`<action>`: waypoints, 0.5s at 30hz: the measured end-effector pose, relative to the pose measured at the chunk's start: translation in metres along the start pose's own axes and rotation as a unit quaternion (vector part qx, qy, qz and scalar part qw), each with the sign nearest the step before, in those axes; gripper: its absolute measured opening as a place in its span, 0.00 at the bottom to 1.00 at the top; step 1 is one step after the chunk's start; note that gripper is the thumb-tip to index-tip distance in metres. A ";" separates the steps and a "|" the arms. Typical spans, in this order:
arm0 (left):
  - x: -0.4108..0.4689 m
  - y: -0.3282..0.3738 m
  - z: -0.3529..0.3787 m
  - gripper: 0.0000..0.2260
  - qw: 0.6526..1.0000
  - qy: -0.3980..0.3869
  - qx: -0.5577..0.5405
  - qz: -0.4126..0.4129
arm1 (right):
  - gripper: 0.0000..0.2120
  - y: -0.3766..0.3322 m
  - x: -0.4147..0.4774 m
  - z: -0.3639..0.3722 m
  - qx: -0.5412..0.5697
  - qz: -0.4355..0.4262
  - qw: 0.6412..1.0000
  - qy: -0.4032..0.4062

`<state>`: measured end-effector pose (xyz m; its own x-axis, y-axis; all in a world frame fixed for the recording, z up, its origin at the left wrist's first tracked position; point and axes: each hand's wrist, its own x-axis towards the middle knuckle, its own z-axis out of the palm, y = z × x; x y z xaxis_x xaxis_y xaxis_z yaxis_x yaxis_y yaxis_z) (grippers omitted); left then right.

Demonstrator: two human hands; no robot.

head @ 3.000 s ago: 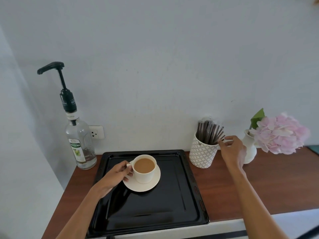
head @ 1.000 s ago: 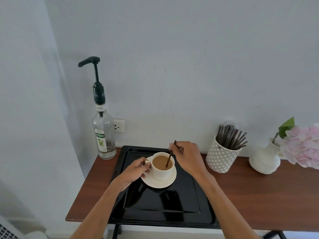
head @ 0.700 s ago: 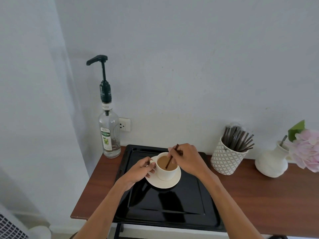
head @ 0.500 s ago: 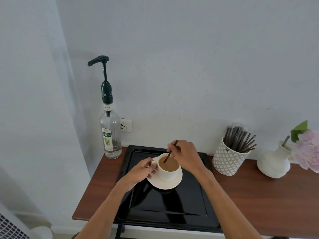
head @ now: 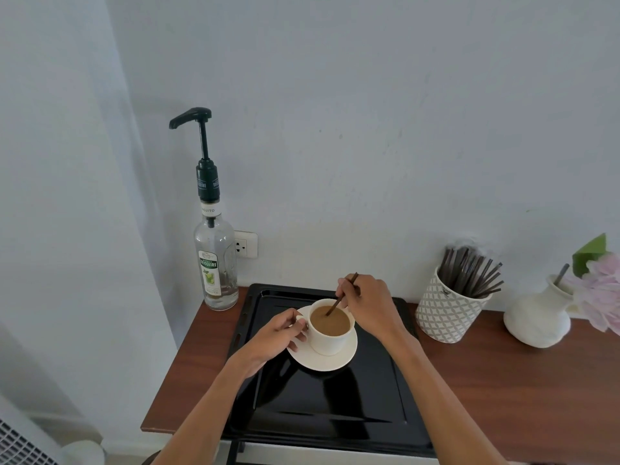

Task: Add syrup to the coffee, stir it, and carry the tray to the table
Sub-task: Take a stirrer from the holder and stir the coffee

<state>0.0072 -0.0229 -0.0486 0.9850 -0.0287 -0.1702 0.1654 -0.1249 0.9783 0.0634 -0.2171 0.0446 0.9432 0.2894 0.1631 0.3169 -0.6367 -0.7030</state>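
A white cup of milky coffee [head: 330, 332] stands on a white saucer [head: 323, 359] at the back of the black tray [head: 328, 407]. My left hand [head: 278, 333] grips the cup's handle from the left. My right hand [head: 369, 305] pinches a thin brown stir stick [head: 340, 295], tilted, with its lower end dipped in the coffee. The clear syrup bottle [head: 215, 263] with a dark pump stands upright left of the tray, against the wall.
A patterned white pot of brown stir sticks [head: 451, 305] stands right of the tray. Further right is a white vase [head: 536, 318] with pink flowers [head: 600, 293]. The wooden counter [head: 523, 397] ends just left of the bottle. A wall socket [head: 245, 245] sits behind the bottle.
My right hand took a stick from the pot and brought it to the cup. The stick's dipped end has since shifted around inside the coffee. My left hand stays on the handle.
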 end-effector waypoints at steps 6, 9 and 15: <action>-0.005 0.003 0.005 0.09 0.999 0.024 -0.020 0.012 | 0.18 0.008 -0.005 -0.018 -0.061 0.011 0.998 0.005; -0.008 0.003 0.006 0.09 0.999 0.033 -0.039 0.007 | 0.20 0.003 -0.009 -0.011 -0.042 0.011 0.999 -0.012; -0.009 0.003 0.008 0.09 0.998 0.040 -0.052 0.007 | 0.19 -0.012 -0.003 0.005 -0.022 0.010 1.000 -0.010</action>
<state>-0.0018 -0.0305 -0.0449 0.9873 0.0507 -0.1504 0.1516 -0.0205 0.9882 0.0563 -0.2066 0.0486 0.9473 0.2907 0.1344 0.3023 -0.6733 -0.6748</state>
